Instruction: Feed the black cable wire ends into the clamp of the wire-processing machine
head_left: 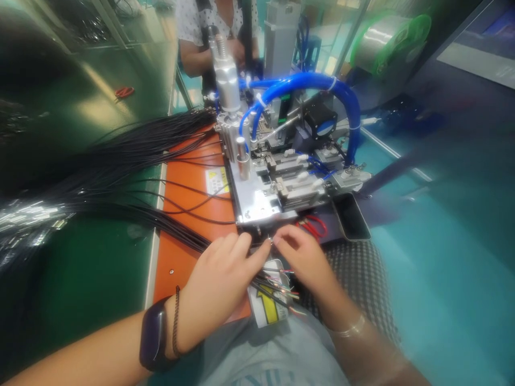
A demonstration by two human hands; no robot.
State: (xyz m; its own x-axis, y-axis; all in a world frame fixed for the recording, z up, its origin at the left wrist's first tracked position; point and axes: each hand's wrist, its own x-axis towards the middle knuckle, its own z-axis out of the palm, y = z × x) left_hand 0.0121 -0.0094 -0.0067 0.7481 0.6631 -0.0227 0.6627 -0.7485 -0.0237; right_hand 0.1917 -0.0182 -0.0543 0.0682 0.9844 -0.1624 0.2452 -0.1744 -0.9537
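Note:
My left hand [219,281] is closed with curled fingers over a bundle of thin black cables [183,230], its index finger stretched towards my right fingertips. Out from under this hand come the cables' stripped ends [281,289], with thin coloured wires showing. My right hand [303,254] is closed in a pinch of thumb and index finger, right against the left index fingertip. Something tiny and pale sits between the fingertips, too small to make out. Just beyond both hands is the front of a metal machine [261,206] with clamps and cylinders.
The machine stands on an orange plate [189,187], with a blue hose [322,80] arching above it. More black cables [132,150] lie leftward over the green table [96,268]. Red-handled pliers [317,226] and a black tray [351,217] are at right. A person [217,48] is opposite.

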